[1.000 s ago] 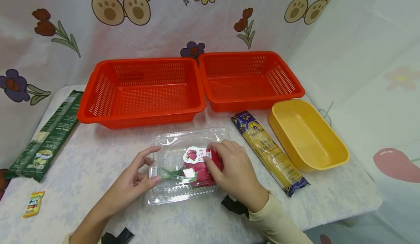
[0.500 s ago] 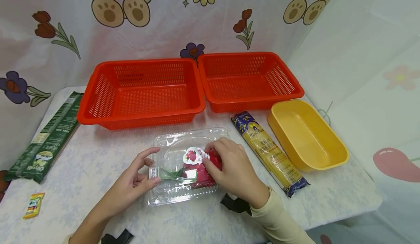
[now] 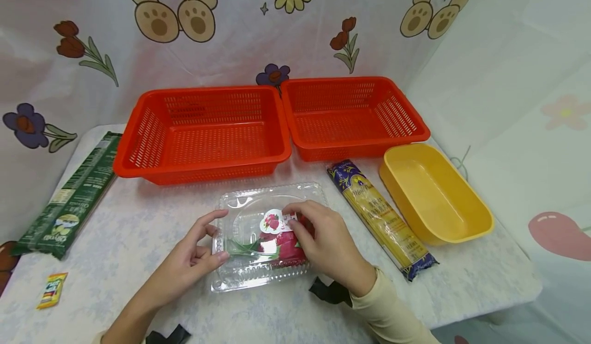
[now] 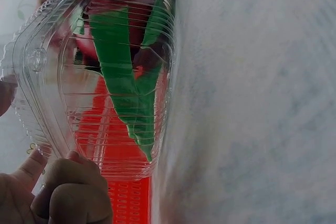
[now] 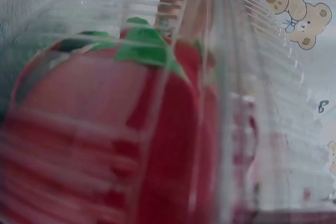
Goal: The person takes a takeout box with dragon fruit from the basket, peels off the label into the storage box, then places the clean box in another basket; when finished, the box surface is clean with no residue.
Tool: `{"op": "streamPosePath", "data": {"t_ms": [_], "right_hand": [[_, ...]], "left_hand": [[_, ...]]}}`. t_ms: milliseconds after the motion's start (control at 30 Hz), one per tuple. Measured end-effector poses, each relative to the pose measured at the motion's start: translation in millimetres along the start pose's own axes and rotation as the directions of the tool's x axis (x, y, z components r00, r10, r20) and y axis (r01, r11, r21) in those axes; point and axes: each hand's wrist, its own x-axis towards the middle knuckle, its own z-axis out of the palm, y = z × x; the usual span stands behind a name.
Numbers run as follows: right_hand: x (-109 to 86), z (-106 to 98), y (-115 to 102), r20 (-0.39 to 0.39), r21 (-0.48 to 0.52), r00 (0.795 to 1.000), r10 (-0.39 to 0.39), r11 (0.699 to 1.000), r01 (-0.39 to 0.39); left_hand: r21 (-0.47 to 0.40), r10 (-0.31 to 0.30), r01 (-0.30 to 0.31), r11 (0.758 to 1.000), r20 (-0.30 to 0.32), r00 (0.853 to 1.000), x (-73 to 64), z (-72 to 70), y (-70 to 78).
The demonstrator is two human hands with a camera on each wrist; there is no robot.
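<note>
A clear plastic clamshell box point(image 3: 251, 277) lies on the table in the head view. Inside it is a red dragon fruit point(image 3: 288, 249) with green leaf tips, seen close through the ribbed wall in both wrist views. My left hand point(image 3: 191, 251) holds the box's left edge, thumb and forefinger spread along it, other fingers curled. A white label point(image 3: 271, 222) with a dragon fruit picture is on the lid. My right hand point(image 3: 328, 241) has its thumb and forefinger on the label's right end and appears to pinch it; the hand covers the box's right part.
Two red baskets point(image 3: 217, 172) point(image 3: 360, 149) stand at the back. A yellow tub point(image 3: 434, 195) and a yellow pasta packet point(image 3: 380, 215) lie to the right. On the left are a green packet point(image 3: 76, 195) and a small yellow sachet point(image 3: 52, 290).
My right thumb and forefinger have shifted slightly at the label's right end, the forefinger reaching further left. My left hand and the box stay put; the head view has tilted a little.
</note>
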Motion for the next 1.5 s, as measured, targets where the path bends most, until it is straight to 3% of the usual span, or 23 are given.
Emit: {"op": "streamPosePath", "data": {"t_ms": [367,567,700,833,967,1033,1167,1267,1433,1500], "right_hand": [[-2.8,-6,-1,-0.051,0.180,0.987,0.153,0.973,-0.142],[-8.1,-13,5,-0.089,0.270,0.979,0.183,0.950,-0.153],[-14.6,-26,15,-0.164,0.309,0.969,0.187,0.942,-0.130],[-25.9,-47,30,-0.265,0.268,0.944,0.197,0.955,-0.124],[-39.9,-72,46,-0.340,0.202,0.887,0.313,0.945,-0.256],[-47.3,-82,54,-0.369,0.163,0.845,0.386,0.922,-0.350],[-62.0,-98,69,-0.406,0.119,0.784,0.470,0.877,-0.465],[-70.8,-108,81,-0.456,0.129,0.737,0.498,0.857,-0.499],[-76.2,-129,105,-0.603,0.114,0.618,0.504,0.821,-0.559],[-76.1,-138,114,-0.635,0.100,0.584,0.506,0.803,-0.587]], "left_hand": [[0.000,-0.002,0.002,1.000,0.000,1.000,-1.7,-0.8,-0.7],[-0.004,0.004,-0.004,1.000,0.004,1.000,-2.4,-0.7,-0.4],[0.004,-0.015,0.015,1.000,0.001,1.000,-0.8,-0.3,0.1],[0.013,-0.020,0.020,1.000,0.003,1.000,0.6,-0.3,0.9],[0.018,-0.007,0.007,1.000,0.004,1.000,0.6,-1.3,1.3],[0.017,0.002,-0.002,1.000,0.004,1.000,0.3,-1.8,1.2],[0.015,0.001,-0.002,1.000,0.004,1.000,0.3,-1.9,0.6],[0.016,-0.010,0.010,1.000,0.000,1.000,0.8,-1.8,0.4],[0.019,-0.023,0.023,1.000,-0.009,1.000,1.0,-1.1,0.1],[0.018,-0.026,0.026,0.999,-0.012,1.000,-0.2,-0.7,-0.6]]}}
